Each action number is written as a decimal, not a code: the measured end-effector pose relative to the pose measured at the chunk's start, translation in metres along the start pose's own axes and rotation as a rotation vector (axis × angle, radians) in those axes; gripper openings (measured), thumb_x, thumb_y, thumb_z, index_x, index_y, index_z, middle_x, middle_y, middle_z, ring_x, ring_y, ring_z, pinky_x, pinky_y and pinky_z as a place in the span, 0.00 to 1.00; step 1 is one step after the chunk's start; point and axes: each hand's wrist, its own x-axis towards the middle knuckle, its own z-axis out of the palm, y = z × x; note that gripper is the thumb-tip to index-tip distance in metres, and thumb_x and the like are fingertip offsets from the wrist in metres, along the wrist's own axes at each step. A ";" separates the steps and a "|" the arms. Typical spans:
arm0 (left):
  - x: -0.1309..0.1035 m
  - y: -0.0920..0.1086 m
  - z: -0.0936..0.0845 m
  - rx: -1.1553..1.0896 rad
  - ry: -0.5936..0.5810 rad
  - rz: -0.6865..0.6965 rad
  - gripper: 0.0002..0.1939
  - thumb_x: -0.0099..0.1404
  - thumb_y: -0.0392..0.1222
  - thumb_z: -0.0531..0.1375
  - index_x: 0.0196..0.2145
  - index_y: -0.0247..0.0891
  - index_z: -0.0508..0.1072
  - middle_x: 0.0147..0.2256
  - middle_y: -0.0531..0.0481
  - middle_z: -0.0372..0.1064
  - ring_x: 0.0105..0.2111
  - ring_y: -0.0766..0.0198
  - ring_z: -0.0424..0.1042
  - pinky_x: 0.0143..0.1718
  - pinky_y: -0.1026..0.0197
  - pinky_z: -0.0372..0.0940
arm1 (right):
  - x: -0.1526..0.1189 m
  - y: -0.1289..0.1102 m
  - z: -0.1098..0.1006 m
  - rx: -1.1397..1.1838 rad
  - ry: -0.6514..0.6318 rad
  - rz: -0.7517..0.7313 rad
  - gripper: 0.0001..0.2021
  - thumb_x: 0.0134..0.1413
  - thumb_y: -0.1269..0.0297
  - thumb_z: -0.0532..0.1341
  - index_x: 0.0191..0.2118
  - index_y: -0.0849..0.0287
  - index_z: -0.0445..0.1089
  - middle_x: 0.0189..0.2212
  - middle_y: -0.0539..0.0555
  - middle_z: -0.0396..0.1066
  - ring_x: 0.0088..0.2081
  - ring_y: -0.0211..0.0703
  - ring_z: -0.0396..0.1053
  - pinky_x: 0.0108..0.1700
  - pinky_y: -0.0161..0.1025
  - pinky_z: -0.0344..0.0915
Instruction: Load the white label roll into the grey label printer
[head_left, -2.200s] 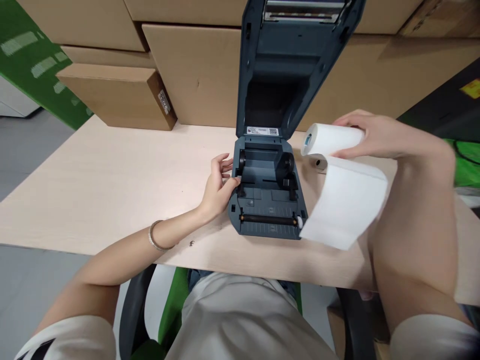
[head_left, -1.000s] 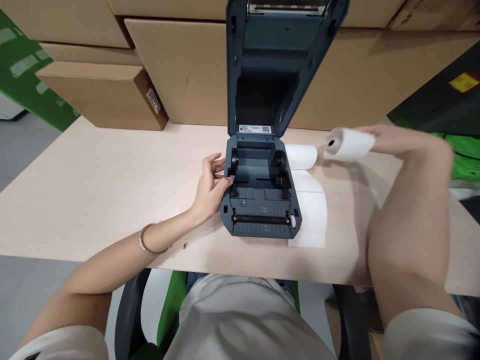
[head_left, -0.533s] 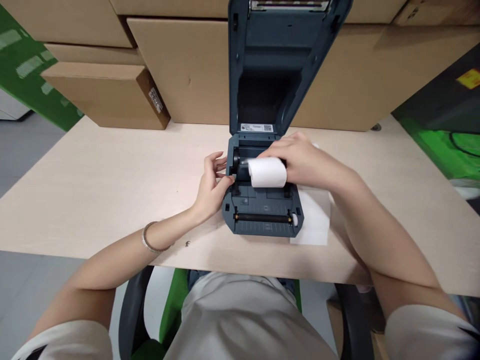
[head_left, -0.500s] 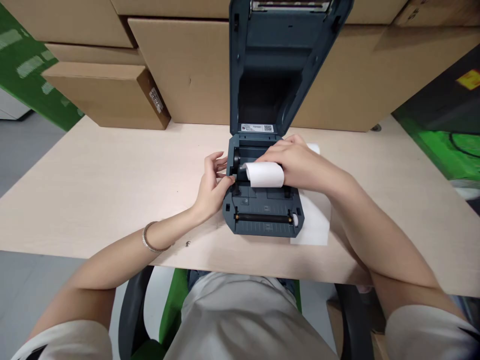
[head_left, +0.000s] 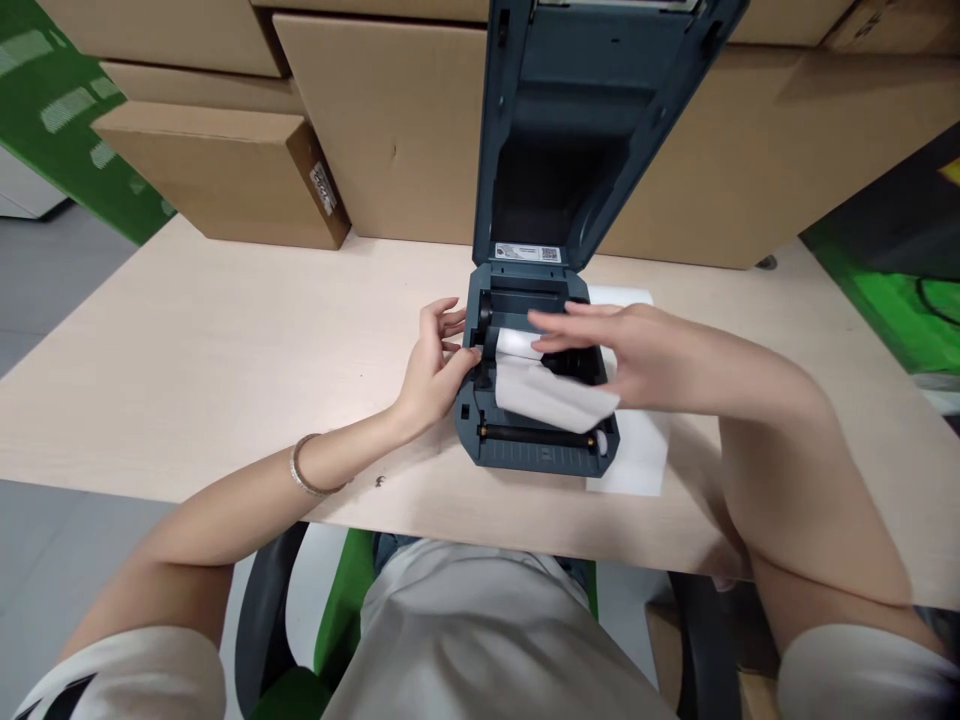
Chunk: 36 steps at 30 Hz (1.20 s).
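Observation:
A dark blue-grey label printer stands on the table with its lid raised. Inside lies a white paper roll, its loose strip drawn toward the black front roller. My left hand grips the printer's left wall, thumb over the inner edge, fingers outside. Above the roll's right part, my right hand is slightly blurred, its fingers stretched out to the left. Its lower edge is beside the strip's free end; whether they touch, I cannot tell.
A white paper sheet lies partly under the printer, on its right. Large cardboard boxes line the table's back, with a smaller box at the left. The table's front edge is close to my body.
My right hand has come off the roll, moved right and spread its fingers. The paper strip now extends forward and right. My left hand stays on the printer wall; the view has shifted slightly.

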 end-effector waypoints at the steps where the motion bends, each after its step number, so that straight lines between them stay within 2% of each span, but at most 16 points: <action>1: 0.000 0.000 0.000 -0.001 -0.004 0.000 0.32 0.66 0.48 0.61 0.63 0.49 0.54 0.64 0.39 0.70 0.62 0.47 0.74 0.55 0.43 0.73 | -0.003 -0.006 0.000 -0.009 -0.042 -0.056 0.29 0.58 0.60 0.68 0.66 0.47 0.76 0.51 0.51 0.85 0.55 0.59 0.82 0.57 0.50 0.79; 2: 0.000 -0.001 -0.001 -0.002 -0.007 -0.001 0.32 0.66 0.48 0.61 0.63 0.49 0.54 0.64 0.39 0.69 0.62 0.47 0.74 0.55 0.44 0.73 | -0.007 -0.011 0.001 -0.011 -0.085 -0.105 0.23 0.60 0.64 0.66 0.61 0.46 0.80 0.50 0.49 0.85 0.53 0.56 0.83 0.54 0.46 0.79; 4: 0.000 -0.001 -0.001 -0.008 -0.011 -0.003 0.32 0.66 0.48 0.61 0.63 0.49 0.53 0.64 0.39 0.69 0.63 0.47 0.73 0.54 0.44 0.73 | -0.016 -0.020 0.004 -0.007 -0.146 -0.185 0.21 0.62 0.70 0.61 0.56 0.47 0.82 0.54 0.50 0.84 0.53 0.52 0.83 0.53 0.43 0.79; 8: 0.000 0.000 -0.001 -0.014 -0.019 -0.021 0.32 0.66 0.48 0.61 0.63 0.49 0.53 0.65 0.39 0.68 0.64 0.47 0.72 0.56 0.44 0.72 | -0.036 -0.028 0.015 -0.081 -0.131 -0.255 0.24 0.63 0.72 0.60 0.61 0.53 0.81 0.69 0.57 0.72 0.69 0.59 0.73 0.66 0.54 0.75; 12: 0.000 0.003 -0.001 -0.017 -0.021 -0.041 0.32 0.66 0.49 0.63 0.63 0.50 0.54 0.66 0.40 0.67 0.65 0.45 0.71 0.58 0.41 0.71 | -0.047 -0.026 0.024 -0.104 -0.088 -0.211 0.28 0.61 0.70 0.61 0.66 0.51 0.78 0.73 0.54 0.67 0.72 0.57 0.69 0.72 0.55 0.71; 15: 0.000 0.004 0.001 -0.020 -0.016 -0.045 0.31 0.66 0.49 0.63 0.62 0.50 0.55 0.65 0.41 0.67 0.66 0.45 0.70 0.60 0.40 0.69 | -0.048 -0.026 0.022 -0.102 -0.092 -0.191 0.27 0.62 0.69 0.62 0.66 0.49 0.77 0.72 0.51 0.68 0.71 0.56 0.70 0.71 0.54 0.72; 17: 0.000 0.005 0.002 -0.023 -0.005 -0.046 0.31 0.66 0.48 0.63 0.62 0.49 0.55 0.65 0.40 0.66 0.66 0.45 0.70 0.62 0.39 0.69 | -0.047 -0.029 0.018 -0.096 -0.105 -0.168 0.23 0.64 0.63 0.64 0.64 0.50 0.79 0.70 0.52 0.71 0.70 0.57 0.71 0.68 0.54 0.75; 20: 0.001 0.007 0.003 -0.023 -0.001 -0.050 0.32 0.64 0.48 0.64 0.61 0.49 0.55 0.65 0.40 0.66 0.66 0.45 0.69 0.63 0.38 0.69 | -0.042 -0.035 0.016 -0.059 -0.140 -0.187 0.13 0.70 0.57 0.62 0.50 0.52 0.83 0.64 0.54 0.78 0.66 0.59 0.76 0.64 0.52 0.78; 23: 0.002 0.009 0.003 -0.043 -0.010 -0.060 0.32 0.64 0.49 0.65 0.60 0.50 0.54 0.66 0.40 0.65 0.66 0.45 0.69 0.62 0.38 0.70 | -0.040 -0.040 0.021 -0.027 -0.112 -0.246 0.17 0.75 0.63 0.54 0.39 0.54 0.81 0.55 0.56 0.84 0.58 0.57 0.82 0.61 0.52 0.79; 25: 0.002 0.009 0.004 -0.058 -0.012 -0.067 0.33 0.63 0.49 0.65 0.60 0.49 0.54 0.66 0.40 0.65 0.66 0.45 0.69 0.62 0.38 0.70 | -0.042 -0.041 0.026 -0.028 -0.082 -0.271 0.19 0.76 0.66 0.51 0.40 0.55 0.80 0.54 0.57 0.84 0.58 0.56 0.82 0.61 0.52 0.79; 30: 0.002 0.010 0.003 -0.065 -0.022 -0.078 0.33 0.64 0.49 0.65 0.60 0.49 0.53 0.67 0.39 0.65 0.67 0.44 0.69 0.61 0.38 0.70 | -0.048 -0.041 0.027 -0.023 -0.084 -0.283 0.15 0.74 0.69 0.54 0.43 0.55 0.81 0.57 0.55 0.83 0.64 0.54 0.78 0.67 0.50 0.75; 36: 0.002 0.011 0.001 -0.062 -0.073 -0.102 0.35 0.66 0.52 0.66 0.62 0.51 0.51 0.68 0.40 0.62 0.69 0.44 0.66 0.63 0.38 0.69 | -0.044 -0.046 0.023 -0.094 -0.105 -0.271 0.15 0.74 0.68 0.54 0.38 0.53 0.78 0.57 0.55 0.83 0.60 0.54 0.80 0.61 0.53 0.78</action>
